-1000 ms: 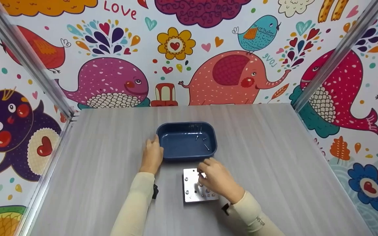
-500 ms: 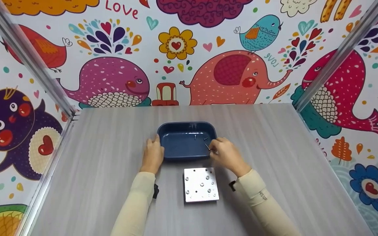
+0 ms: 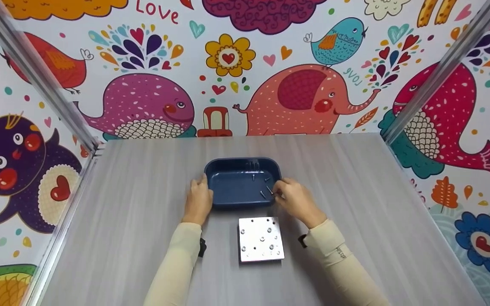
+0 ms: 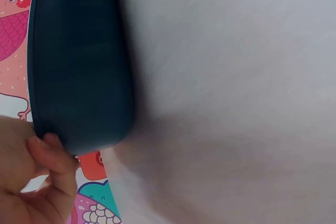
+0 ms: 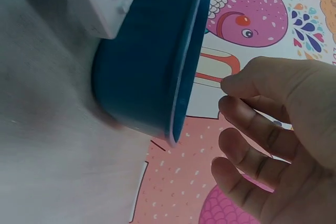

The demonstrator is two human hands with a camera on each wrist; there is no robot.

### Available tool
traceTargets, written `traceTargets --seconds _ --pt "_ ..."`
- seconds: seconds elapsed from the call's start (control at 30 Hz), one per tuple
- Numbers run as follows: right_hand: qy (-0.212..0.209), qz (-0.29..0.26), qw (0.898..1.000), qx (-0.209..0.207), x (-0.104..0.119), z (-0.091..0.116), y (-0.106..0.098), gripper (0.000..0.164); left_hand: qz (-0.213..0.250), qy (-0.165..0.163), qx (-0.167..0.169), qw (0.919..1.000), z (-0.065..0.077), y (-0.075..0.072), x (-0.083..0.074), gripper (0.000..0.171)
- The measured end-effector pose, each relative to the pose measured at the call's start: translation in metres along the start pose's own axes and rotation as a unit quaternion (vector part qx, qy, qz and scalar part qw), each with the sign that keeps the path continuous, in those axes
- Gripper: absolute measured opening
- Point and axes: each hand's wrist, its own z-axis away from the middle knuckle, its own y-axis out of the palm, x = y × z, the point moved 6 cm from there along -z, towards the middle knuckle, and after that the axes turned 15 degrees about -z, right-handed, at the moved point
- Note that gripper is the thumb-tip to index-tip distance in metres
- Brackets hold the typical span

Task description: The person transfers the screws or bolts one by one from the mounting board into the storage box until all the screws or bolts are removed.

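A dark blue plastic tray stands on the table, with several small screws loose on the right side of its floor. My left hand grips the tray's left rim; the left wrist view shows its thumb and fingers at the tray's corner. Over the tray's right edge is my right hand, fingers loosely bent. In the right wrist view, thumb and index fingertips come close together with nothing seen between them. In front of the tray lies a square metal plate with several bolts and holes.
The grey wood-grain table extends around the tray and plate. Colourful cartoon-printed walls close off the back and sides, with metal frame posts at the corners.
My right hand has moved from above the metal plate to the tray's right edge. One more screw now lies in the tray. My left hand has stayed on the rim.
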Motion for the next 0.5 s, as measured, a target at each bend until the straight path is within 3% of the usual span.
traceTargets --seconds 0.5 --pt "-0.078 0.019 0.996 -0.031 0.039 0.025 -0.017 0.018 0.009 -0.002 0.004 1.0000 0.000 0.001 0.000 0.051"
